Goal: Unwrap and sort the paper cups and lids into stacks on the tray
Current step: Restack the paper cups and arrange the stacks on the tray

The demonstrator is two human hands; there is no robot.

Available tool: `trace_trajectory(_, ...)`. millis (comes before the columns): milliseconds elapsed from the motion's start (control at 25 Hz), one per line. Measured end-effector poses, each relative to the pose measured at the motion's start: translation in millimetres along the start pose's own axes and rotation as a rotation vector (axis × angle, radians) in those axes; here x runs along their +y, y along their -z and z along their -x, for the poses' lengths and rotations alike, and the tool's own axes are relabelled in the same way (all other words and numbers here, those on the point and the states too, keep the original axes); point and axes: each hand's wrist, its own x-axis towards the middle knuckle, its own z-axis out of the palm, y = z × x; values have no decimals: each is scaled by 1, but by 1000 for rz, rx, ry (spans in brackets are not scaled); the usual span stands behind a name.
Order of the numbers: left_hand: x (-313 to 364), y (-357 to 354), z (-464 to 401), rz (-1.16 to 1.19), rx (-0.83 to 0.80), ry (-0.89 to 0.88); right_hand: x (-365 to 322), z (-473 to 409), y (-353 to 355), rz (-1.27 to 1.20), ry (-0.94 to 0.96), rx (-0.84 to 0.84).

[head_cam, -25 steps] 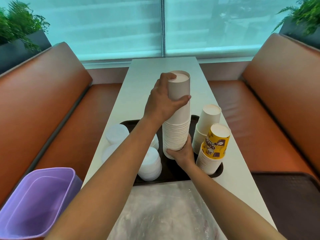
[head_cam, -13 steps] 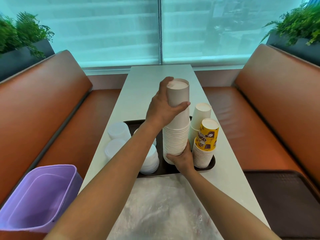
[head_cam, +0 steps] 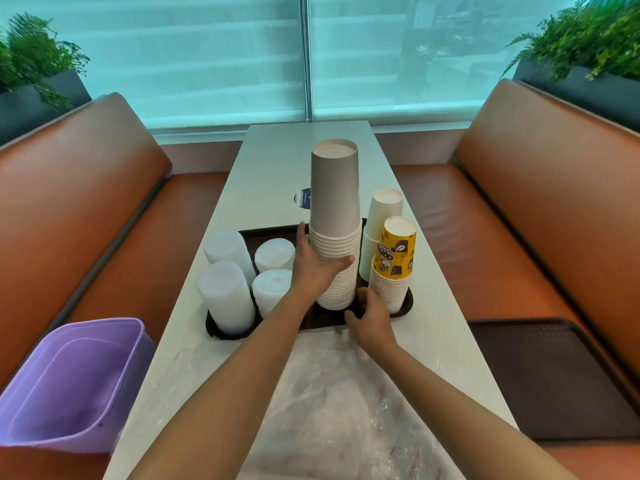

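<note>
Nearest the camera, crumpled clear plastic wrap [head_cam: 346, 403] lies on the white table [head_cam: 273, 168]. Beyond it sits the dark tray [head_cam: 405, 306]. The right hand [head_cam: 370, 317] rests at the base of the tall white cup stack [head_cam: 337, 233], fingers loosely bent; whether it grips cannot be determined. The left hand [head_cam: 313, 268] wraps the stack at mid-height, thumb across the front. On the tray's left stand 4 lid stacks [head_cam: 227, 296]. Right of the tall stack stand a yellow-topped cup stack [head_cam: 393, 268] and a white cup stack [head_cam: 379, 230] behind it.
</note>
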Motion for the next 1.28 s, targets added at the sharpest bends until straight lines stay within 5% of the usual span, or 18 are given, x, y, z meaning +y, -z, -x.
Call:
trace_trajectory(280, -10, -12, -5, 24, -10, 23, 22, 13, 28, -86, 44, 260)
trace_trajectory(440, -12, -13, -7, 11, -10, 25, 27, 6, 43, 74, -28, 444)
trace_trajectory(760, -8, -24, -2, 11, -61, 26, 38, -14, 40, -83, -4, 222)
trace_trajectory(1280, -13, -22, 19, -6, -59, 143, 29, -16, 55, -185, -43, 247)
